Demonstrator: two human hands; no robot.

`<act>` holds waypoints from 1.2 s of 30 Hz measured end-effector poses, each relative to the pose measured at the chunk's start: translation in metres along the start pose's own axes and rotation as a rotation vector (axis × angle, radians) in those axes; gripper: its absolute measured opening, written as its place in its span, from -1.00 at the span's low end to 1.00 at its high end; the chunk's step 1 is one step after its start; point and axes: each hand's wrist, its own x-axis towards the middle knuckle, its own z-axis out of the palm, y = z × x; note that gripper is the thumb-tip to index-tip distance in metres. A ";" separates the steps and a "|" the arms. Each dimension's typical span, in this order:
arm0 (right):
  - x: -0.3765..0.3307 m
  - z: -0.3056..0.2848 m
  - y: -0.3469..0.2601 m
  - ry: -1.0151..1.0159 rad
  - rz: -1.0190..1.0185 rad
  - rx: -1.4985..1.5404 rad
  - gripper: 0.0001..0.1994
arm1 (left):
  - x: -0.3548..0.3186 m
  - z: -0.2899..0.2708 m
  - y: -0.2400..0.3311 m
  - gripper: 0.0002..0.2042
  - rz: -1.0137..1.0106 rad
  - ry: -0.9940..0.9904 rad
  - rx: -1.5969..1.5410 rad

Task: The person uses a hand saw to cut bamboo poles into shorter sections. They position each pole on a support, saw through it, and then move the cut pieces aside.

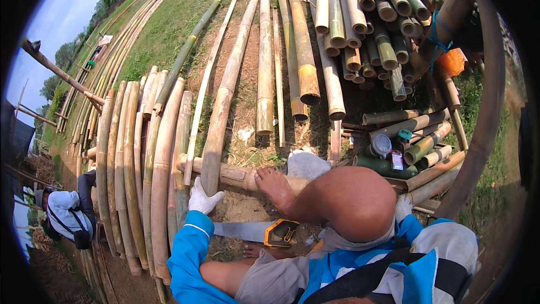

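My left hand [203,197], in a white glove, wraps round the near end of a long bamboo pole [229,87]. This pole lies across a horizontal bamboo log [239,177], on which my bare foot [274,189] is resting. Just right of my left hand, a handsaw [239,230] with a yellow and black handle lies near my other foot. My right hand [403,208], also white-gloved, shows only in part beyond my raised knee, close to the bamboo pieces on the right. Its fingers are mostly hidden.
Bamboo poles [160,174] stand in a row at left; a large stack [388,28] fills the upper right. A lidded container [381,145] and a small red-and-white pack [396,160] sit among short bamboo pieces. A pale stone [306,164] lies beyond my knee. Another person [70,211] is far left.
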 end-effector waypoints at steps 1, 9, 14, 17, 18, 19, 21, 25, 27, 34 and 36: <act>-0.006 -0.006 -0.016 -0.024 -0.090 0.033 -0.15 | 0.001 0.006 0.003 0.18 -0.017 0.016 0.036; -0.048 -0.078 -0.165 -0.290 -0.727 -0.184 -0.48 | 0.004 -0.007 -0.001 0.08 -0.025 -0.175 -0.289; -0.059 -0.123 -0.229 -0.586 -0.833 -0.431 -0.47 | -0.063 -0.025 -0.018 -0.11 -0.102 -0.499 -0.899; -0.071 -0.134 -0.297 -0.548 -1.023 -0.404 -0.40 | -0.117 -0.053 -0.033 -0.04 -0.173 -0.492 -0.867; -0.074 -0.134 -0.333 -0.483 -1.147 -0.441 -0.36 | -0.136 -0.061 -0.037 0.01 -0.167 -0.478 -0.872; -0.080 -0.130 -0.371 -0.435 -1.258 -0.422 -0.33 | -0.158 -0.069 -0.042 0.01 -0.163 -0.456 -0.825; -0.096 -0.115 -0.442 -0.537 -1.355 -0.154 -0.25 | -0.204 -0.085 -0.051 0.02 -0.156 -0.409 -0.727; -0.121 -0.070 -0.565 -1.147 -0.858 0.979 -0.08 | -0.304 -0.103 -0.056 0.05 -0.260 -0.262 -0.374; -0.115 -0.053 -0.618 -1.144 -0.528 1.236 -0.08 | -0.353 -0.102 -0.052 0.05 -0.387 -0.118 -0.223; -0.096 -0.022 -0.699 -1.519 -0.340 1.718 -0.49 | -0.481 -0.037 -0.056 -0.07 -0.548 0.247 0.199; -0.107 -0.017 -0.694 -1.418 -0.270 1.644 -0.48 | -0.497 -0.015 -0.055 -0.01 -0.638 0.171 0.197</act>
